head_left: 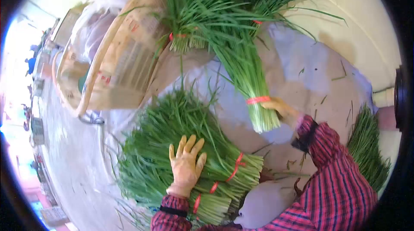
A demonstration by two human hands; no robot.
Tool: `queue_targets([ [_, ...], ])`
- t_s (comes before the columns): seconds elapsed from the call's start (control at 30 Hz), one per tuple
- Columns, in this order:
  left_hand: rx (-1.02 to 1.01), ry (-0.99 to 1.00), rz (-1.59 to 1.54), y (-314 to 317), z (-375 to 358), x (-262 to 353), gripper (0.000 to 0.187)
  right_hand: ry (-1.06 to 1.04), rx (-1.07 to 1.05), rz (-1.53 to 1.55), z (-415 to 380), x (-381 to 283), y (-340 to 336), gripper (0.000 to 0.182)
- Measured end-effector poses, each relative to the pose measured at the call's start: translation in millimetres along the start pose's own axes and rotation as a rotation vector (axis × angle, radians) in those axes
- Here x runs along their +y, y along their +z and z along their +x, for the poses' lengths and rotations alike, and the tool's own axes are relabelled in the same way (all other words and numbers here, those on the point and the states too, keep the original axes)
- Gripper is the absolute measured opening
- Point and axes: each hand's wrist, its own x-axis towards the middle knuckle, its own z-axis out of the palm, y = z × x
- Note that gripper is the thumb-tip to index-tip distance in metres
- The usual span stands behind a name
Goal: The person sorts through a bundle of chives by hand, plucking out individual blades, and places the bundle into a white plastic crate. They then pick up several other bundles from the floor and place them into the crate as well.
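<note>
My right hand [281, 109], in a pale glove, grips a bunch of garlic chives [242, 65] near its cut stem ends, beside the red band around it. The bunch's leaves reach up and left over other greens. My left hand [185, 167], gloved too, lies flat with fingers apart on a pile of chive bunches [151, 145]. Several red ties [236, 166] bind the stems of that pile, whose cut ends point right. More tied chives [185, 37] lie at the top, partly covered by the held bunch's leaves.
A wicker basket [116, 54] with plastic bags stands at the upper left. Loose green leaves [366, 149] lie at the right by the wall. A grey-blue sheet [302, 58] covers the floor, with leaf scraps on it. A black round fitting on a pipe [384, 98] sticks out at the right.
</note>
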Motion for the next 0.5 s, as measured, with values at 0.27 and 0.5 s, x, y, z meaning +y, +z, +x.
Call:
queue_targets([
  [0.27, 0.155, -0.165, -0.022, 4.9, -8.1, -8.7, 0.047, 0.034, 0.049, -0.144, -149.2, 5.9, 48.9, 0.071],
  [0.5, 1.052, -0.398, -0.440, -81.7, -58.7, -15.9, 0.037, -0.214, -0.271, -0.449, -110.8, -79.6, 120.3, 0.081],
])
